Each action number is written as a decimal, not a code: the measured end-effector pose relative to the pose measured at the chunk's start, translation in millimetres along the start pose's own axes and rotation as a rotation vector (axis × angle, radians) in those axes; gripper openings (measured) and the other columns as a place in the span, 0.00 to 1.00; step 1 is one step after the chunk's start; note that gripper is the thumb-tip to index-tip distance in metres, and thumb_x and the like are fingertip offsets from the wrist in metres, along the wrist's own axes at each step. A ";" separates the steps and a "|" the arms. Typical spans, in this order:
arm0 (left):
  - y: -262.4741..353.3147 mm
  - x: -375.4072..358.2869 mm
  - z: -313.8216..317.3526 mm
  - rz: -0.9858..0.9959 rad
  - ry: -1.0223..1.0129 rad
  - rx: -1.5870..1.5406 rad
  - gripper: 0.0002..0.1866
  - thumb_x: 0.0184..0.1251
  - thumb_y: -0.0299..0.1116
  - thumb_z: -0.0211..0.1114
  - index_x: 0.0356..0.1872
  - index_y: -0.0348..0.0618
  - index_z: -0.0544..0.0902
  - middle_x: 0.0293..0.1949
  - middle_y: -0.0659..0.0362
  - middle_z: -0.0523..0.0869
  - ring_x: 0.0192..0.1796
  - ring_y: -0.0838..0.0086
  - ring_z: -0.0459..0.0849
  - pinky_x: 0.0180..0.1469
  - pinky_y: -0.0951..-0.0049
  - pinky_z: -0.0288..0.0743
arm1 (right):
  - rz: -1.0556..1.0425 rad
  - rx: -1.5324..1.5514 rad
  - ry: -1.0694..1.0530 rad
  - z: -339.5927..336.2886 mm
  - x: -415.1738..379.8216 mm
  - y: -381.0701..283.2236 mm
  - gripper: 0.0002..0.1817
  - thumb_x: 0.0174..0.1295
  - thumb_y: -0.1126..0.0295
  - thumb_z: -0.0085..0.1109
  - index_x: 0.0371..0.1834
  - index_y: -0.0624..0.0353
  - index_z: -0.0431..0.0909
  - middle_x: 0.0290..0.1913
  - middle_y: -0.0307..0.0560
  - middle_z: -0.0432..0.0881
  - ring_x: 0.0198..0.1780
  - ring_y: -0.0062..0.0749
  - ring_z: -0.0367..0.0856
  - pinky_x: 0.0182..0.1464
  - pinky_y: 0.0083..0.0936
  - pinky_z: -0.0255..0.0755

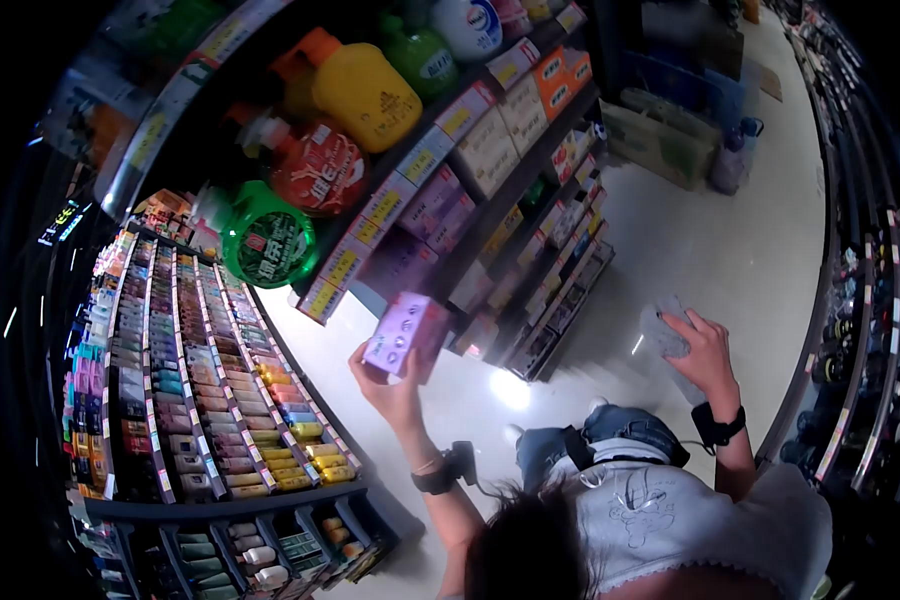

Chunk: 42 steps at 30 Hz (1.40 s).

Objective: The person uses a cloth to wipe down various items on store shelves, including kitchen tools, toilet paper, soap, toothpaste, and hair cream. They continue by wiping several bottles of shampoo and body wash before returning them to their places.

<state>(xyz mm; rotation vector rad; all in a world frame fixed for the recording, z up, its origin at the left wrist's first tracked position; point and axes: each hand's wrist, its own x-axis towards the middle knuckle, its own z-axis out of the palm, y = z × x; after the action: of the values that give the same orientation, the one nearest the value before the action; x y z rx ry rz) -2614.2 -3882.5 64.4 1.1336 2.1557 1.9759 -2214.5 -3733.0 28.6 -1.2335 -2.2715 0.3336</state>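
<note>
Left hand (388, 390) is clamping on a purple box (402, 335), thumb and fingers pressing on its lower part from either side. Box is being held up off the shelves, tilting, a printed face with a row of round pictures showing. It is hanging over the floor (760, 270), near the end corner of the closest shelf unit (375, 225); the gap to the shelf is hard to judge.

Right hand (708, 352) is closing on some clear plastic (662, 328), fingers bending over it; thumb is hiding from view. The plastic is looking crumpled, its exact kind not readable. This hand is keeping well apart from the left one, also over the floor. Dark bands (445, 468) are circling both wrists.

Outward, on the closest unit: a green bottle (267, 237) is standing at the end corner of the upper shelf, close to the tagged front edge. Along that edge a red bottle (320, 170) and a yellow bottle (370, 97) are following. One level down, other purple boxes (438, 212) are sitting toward the same end, cream boxes (487, 152) and orange boxes (562, 78) lining up farther along.

Farther left, a wide rack (215, 375) is carrying tiered rows of small containers. A dark shelf run (855, 350) is curving down the right side.
</note>
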 end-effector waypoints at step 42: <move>-29.7 82.8 39.3 0.153 -0.132 0.200 0.30 0.77 0.36 0.53 0.72 0.34 0.55 0.69 0.39 0.65 0.70 0.49 0.64 0.72 0.63 0.55 | -0.315 0.161 -0.240 64.2 23.1 -69.2 0.29 0.40 0.62 0.75 0.52 0.41 0.83 0.42 0.47 0.81 0.38 0.50 0.83 0.43 0.41 0.77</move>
<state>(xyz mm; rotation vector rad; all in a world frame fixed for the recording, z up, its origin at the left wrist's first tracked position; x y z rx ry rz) -2672.0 -3805.5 68.0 1.4529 2.3012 1.7100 -2309.2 -3749.8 14.1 -0.7733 -2.5374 0.5570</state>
